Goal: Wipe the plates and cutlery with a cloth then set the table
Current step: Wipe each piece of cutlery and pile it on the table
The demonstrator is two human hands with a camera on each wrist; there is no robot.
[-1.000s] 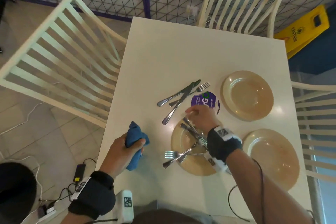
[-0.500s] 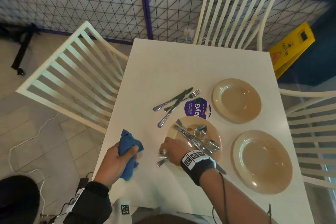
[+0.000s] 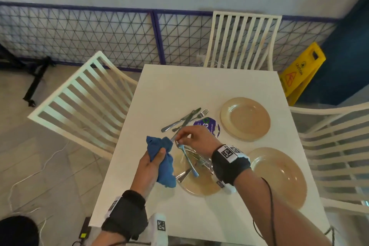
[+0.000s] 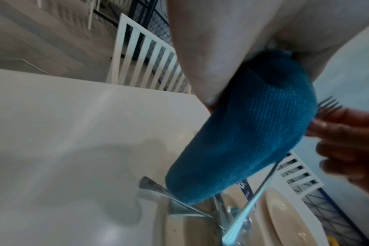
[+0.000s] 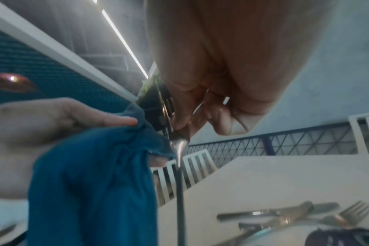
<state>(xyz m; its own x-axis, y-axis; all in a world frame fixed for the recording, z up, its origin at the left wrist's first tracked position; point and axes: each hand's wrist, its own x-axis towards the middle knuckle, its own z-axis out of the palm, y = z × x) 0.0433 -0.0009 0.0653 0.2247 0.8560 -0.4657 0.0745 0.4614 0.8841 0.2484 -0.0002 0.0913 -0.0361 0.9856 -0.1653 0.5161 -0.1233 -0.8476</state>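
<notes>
A white table (image 3: 199, 86) is carrying three tan plates, the far right plate (image 3: 245, 119) and near right plate (image 3: 279, 175) lying bare while the near plate (image 3: 199, 187) is holding a heap of cutlery (image 3: 201, 163). Above its left rim, the left hand (image 3: 148, 168) is gripping a bunched blue cloth (image 3: 161, 158). Just right of it, the right hand (image 3: 196, 140) is pinching a fork (image 3: 187, 158) by its neck, handle hanging down beside the cloth.

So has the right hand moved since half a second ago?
Yes. The right hand has left the near rim of the cutlery plate for its far rim beside the purple coaster, lifting a fork.
</notes>
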